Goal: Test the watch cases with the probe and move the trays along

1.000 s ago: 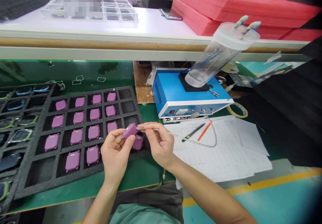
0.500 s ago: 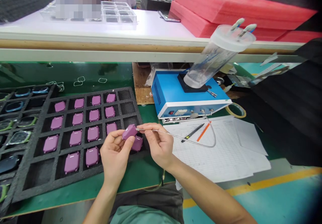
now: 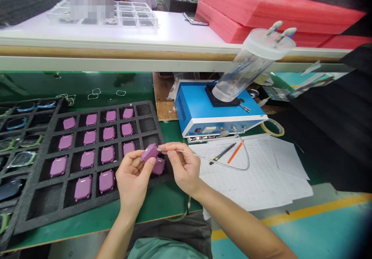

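A purple watch case (image 3: pixel 150 152) is pinched between the thumb and fingers of my left hand (image 3: pixel 132 173), tilted above the tray. My right hand (image 3: pixel 184 166) grips the end of a thin pale cable (image 3: pixel 215 161) close to its tip. That tip meets the right edge of the watch case; whether it goes into it I cannot tell. The cable loops back to the front of a blue box (image 3: pixel 221 109). Below my hands lies a dark foam tray (image 3: pixel 43 202) with several more purple cases (image 3: pixel 83 188) in its compartments.
Another tray (image 3: pixel 24 166) of watch parts lies at far left. Paper sheets (image 3: pixel 250 181) with a pen (image 3: pixel 223 153) and an orange strip (image 3: pixel 235 152) lie right. A clear cylinder (image 3: pixel 241 69) stands on the box. Across the back runs a white shelf (image 3: pixel 174 34); people are beyond it.
Both hands, the watch case and the cable stay in place. The white loops on the green surface at the back appear slightly further right.
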`<state>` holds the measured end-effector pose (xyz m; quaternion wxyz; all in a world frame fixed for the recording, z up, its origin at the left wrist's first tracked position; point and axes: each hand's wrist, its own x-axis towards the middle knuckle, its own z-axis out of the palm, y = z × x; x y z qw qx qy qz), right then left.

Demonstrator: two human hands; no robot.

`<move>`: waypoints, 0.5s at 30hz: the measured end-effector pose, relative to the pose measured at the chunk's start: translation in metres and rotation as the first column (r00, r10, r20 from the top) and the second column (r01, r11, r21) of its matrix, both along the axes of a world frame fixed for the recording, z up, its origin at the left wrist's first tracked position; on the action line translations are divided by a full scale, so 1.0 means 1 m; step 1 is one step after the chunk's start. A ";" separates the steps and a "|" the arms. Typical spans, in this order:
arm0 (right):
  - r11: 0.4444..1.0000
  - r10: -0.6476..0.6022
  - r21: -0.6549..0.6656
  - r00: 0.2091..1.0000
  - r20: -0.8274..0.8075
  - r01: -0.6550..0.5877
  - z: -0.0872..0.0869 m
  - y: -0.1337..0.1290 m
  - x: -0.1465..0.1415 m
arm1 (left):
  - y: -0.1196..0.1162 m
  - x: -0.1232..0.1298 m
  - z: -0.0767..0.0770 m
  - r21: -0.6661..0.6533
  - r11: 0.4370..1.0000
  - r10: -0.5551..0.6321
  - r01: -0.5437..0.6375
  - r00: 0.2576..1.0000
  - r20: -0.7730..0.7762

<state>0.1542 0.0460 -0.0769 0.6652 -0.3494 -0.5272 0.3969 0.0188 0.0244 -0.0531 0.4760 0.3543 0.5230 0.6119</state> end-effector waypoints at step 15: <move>1.000 -0.010 -0.019 1.000 0.016 0.010 0.000 -0.001 0.000 | 0.000 0.001 0.002 -0.017 1.000 0.008 -0.008 1.000 -0.004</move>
